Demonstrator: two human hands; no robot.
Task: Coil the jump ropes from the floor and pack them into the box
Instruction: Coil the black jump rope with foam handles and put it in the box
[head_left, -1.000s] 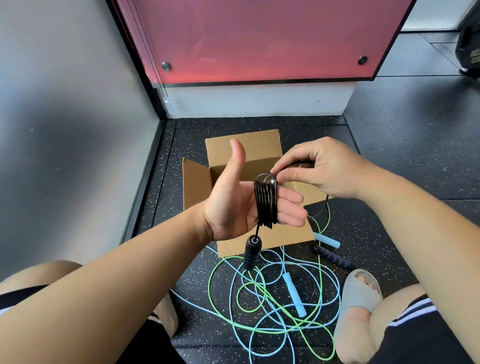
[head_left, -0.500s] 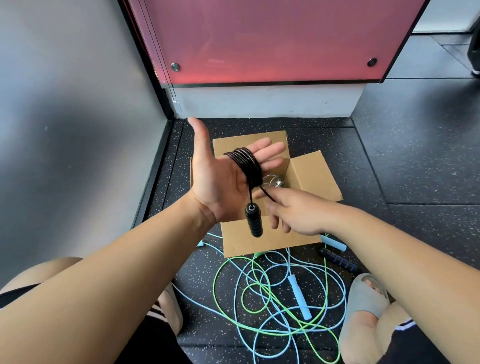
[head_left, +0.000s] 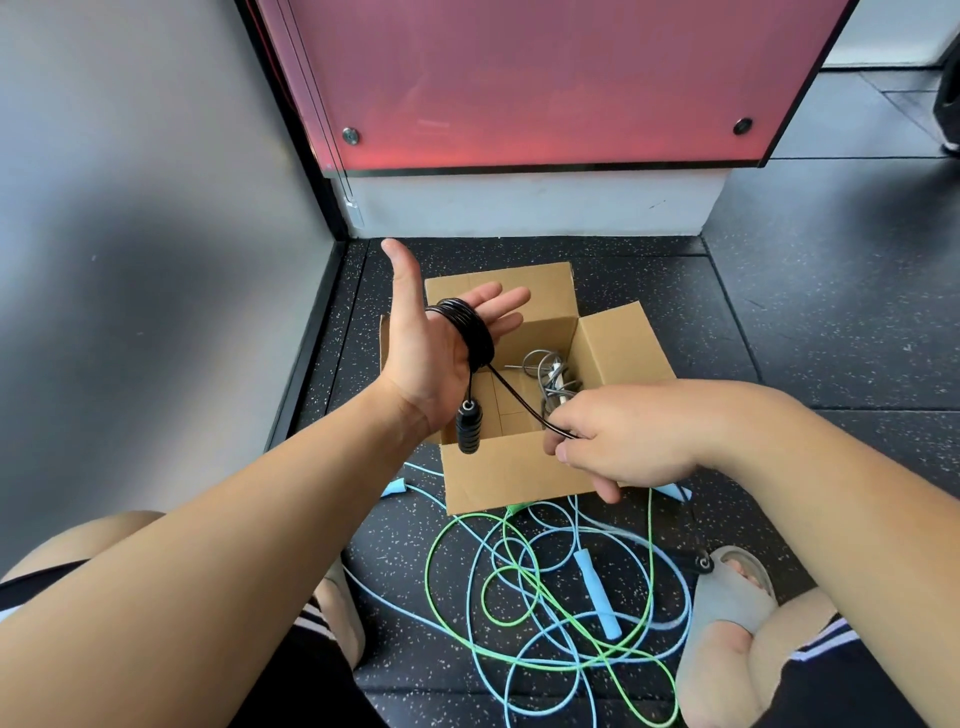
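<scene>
Speckled black floor (head_left: 805, 322) is running all around, and I'd say this is mid-coil, not packing yet. The left hand (head_left: 441, 343) is opening flat, fingers straight and thumb up, with the black rope (head_left: 467, 327) wrapping in a tight bundle across the fingers. Its handle (head_left: 469, 426) is hanging under that palm, long axis straight up and down, cord end on top. A free strand is slanting from the bundle down to the right hand (head_left: 623, 441), which is pinching it. The box (head_left: 519, 478) is sitting open right beneath both hands, a grey rope (head_left: 545, 374) lying inside. The blue rope (head_left: 597, 592) and green rope (head_left: 452, 525) are sprawling loose below the right hand. Next move, I'm guessing: bringing that strand up over the fingers without letting the loops slip.
</scene>
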